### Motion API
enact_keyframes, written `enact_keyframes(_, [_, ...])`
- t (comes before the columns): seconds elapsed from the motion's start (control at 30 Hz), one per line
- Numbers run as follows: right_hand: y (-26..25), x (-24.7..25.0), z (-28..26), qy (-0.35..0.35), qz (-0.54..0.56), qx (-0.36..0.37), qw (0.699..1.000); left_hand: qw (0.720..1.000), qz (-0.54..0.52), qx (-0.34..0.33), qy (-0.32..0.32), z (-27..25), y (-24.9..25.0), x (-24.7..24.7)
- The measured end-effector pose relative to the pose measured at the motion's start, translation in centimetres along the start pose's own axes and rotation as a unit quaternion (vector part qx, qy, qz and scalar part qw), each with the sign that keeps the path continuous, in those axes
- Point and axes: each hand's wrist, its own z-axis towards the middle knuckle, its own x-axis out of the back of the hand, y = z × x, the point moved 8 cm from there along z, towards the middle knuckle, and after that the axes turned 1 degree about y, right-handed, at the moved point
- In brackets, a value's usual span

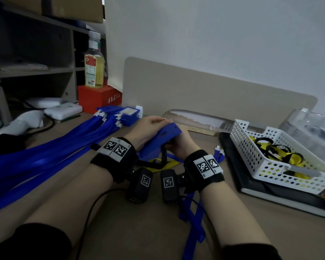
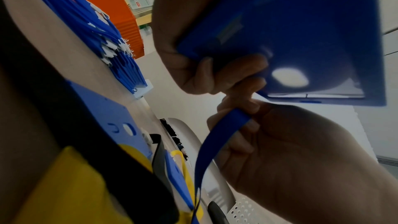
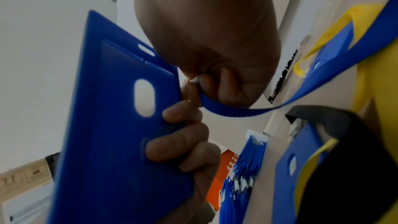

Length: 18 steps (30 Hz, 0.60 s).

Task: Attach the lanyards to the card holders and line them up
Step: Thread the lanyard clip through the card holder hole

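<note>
Beige desk, finished blue lanyard row [image 1: 51,147] far left. Your left hand [image 1: 146,128] grips flat blue plastic card holder [image 1: 163,136]. Your right hand [image 1: 180,145] pinches blue lanyard clip end [image 3: 194,80] just beside holder's slot [image 3: 146,49]; strap [image 3: 237,111] trails right.

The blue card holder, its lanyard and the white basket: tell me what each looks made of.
Card holder: seemingly stiff moulded plastic, matte blue, with clean punched slots and a raised frame. Lanyard: apparently flat woven fabric ribbon, since it bends limply from the right hand; the left hand holds the holder. Basket: probably rigid white plastic, with regular perforated walls.
</note>
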Motion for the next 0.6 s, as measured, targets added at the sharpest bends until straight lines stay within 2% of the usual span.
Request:
enact_keyframes(0.17, [0.2, 0.2, 0.0, 0.018, -0.041, -0.009, 0.999, 1.0, 0.008, -0.005, 0.03, 0.1, 0.0, 0.4])
enact_keyframes(0.27, [0.4, -0.2, -0.2, 0.0, -0.099, -0.022, 0.995, 0.998, 0.042, -0.002, 0.04, 0.3, -0.1, 0.6])
enact_keyframes(0.5, [-2.4, 0.3, -0.9, 0.002, -0.18, 0.097, 0.979, 0.992, 0.125, 0.016, 0.001, 0.2, 0.0, 0.4])
enact_keyframes(0.6, [-2.8, 1.4, -0.5, 0.02, -0.193, 0.107, 0.975, 0.98, 0.198, 0.01, -0.021, 0.3, 0.3, 0.6])
